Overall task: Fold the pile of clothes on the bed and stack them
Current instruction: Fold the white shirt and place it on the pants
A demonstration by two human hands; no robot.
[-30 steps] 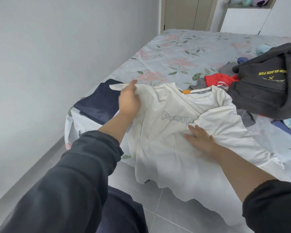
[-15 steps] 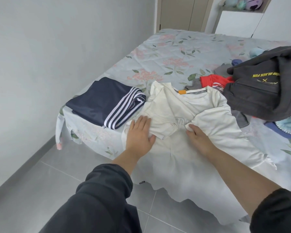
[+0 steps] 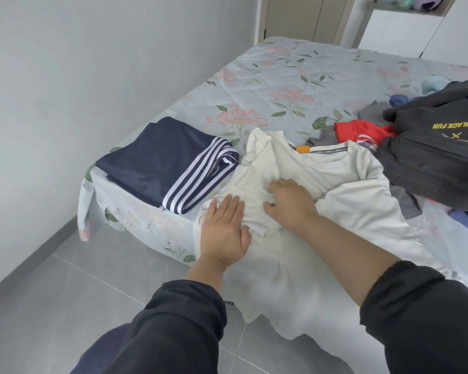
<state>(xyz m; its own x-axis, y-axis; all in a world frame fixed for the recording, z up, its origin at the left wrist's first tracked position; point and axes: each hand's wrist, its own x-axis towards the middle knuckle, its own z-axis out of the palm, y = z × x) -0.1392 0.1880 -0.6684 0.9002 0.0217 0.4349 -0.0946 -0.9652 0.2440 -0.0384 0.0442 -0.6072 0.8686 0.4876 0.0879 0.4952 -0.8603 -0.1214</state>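
A white T-shirt [image 3: 343,211] lies face up on the near edge of the bed [image 3: 281,74], its hem hanging over the side. Its left sleeve is folded inward over the chest. My left hand [image 3: 224,230] presses flat on that folded part with straight fingers. My right hand [image 3: 289,206] rests just to the right, fingers bent into the cloth at the chest. A folded navy garment with white stripes [image 3: 165,160] lies to the left of the shirt. An unfolded pile sits at the right: a dark grey hoodie [image 3: 432,152], a red garment [image 3: 362,130] and grey pieces.
A grey wall runs along the left side, with a strip of grey tiled floor [image 3: 52,292] between it and the bed. Wardrobe doors [image 3: 300,17] and a white cabinet stand beyond the far end. The flowered sheet is bare at the far left half.
My left hand folded the left sleeve inward over the chest and now presses it flat. My right hand slid left onto the fold. The navy garment came into view.
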